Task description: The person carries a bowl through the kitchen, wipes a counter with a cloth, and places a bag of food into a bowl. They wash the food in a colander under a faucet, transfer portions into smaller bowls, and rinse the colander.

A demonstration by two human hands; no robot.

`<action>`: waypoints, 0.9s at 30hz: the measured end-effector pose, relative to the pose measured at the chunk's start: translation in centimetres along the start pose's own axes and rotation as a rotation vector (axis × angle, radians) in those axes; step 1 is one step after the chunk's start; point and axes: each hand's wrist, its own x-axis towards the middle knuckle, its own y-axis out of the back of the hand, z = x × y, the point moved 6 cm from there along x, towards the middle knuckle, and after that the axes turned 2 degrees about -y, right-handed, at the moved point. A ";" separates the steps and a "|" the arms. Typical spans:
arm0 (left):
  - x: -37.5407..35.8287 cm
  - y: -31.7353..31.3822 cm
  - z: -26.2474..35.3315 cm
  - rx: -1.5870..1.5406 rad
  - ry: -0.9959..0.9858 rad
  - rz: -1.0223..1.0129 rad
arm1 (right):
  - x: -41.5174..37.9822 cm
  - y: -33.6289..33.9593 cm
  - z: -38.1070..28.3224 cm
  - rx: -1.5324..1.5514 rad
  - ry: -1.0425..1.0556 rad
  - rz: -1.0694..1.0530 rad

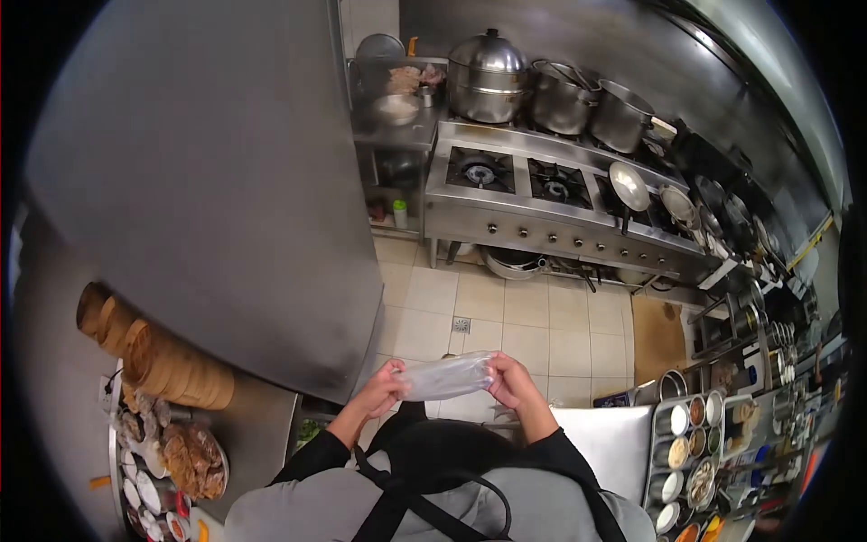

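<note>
A clear plastic bag (444, 378) is stretched sideways between my two hands, in front of my body and above the tiled floor. My left hand (383, 388) pinches its left end. At the other end, the fingers of my right hand (508, 379) are closed on the plastic. The bag looks flat, and I see nothing inside it.
A tall steel cabinet (208, 181) stands close on my left. Ahead is a gas stove (564, 221) with large pots and a pan (629, 186). Seasoning containers (679, 420) sit at right; bamboo steamers (172, 366) lie at left. A floor drain (461, 324) lies ahead.
</note>
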 end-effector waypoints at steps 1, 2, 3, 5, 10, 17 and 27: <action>3.1 1.5 0.2 0.004 0.013 0.128 | 2.4 0.9 -0.6 -0.043 -0.014 -0.019; 6.7 2.9 0.6 -0.005 0.015 0.120 | 3.9 0.1 -2.3 -0.050 -0.011 -0.009; 10.4 4.7 1.1 -0.021 -0.003 0.157 | 4.9 -1.3 -3.8 -0.250 -0.055 0.030; 16.2 7.1 1.2 -0.009 -0.022 0.192 | 7.4 -1.6 -5.5 -0.465 -0.043 0.140; 29.5 3.7 8.8 0.159 0.087 0.129 | 13.3 0.9 -14.9 -0.273 0.271 0.375; 48.0 5.8 14.1 0.441 0.051 0.271 | 18.8 4.9 -27.5 0.036 0.582 0.525; 68.1 8.4 31.8 1.137 -0.501 0.560 | 33.5 10.1 -47.8 -0.085 0.597 0.463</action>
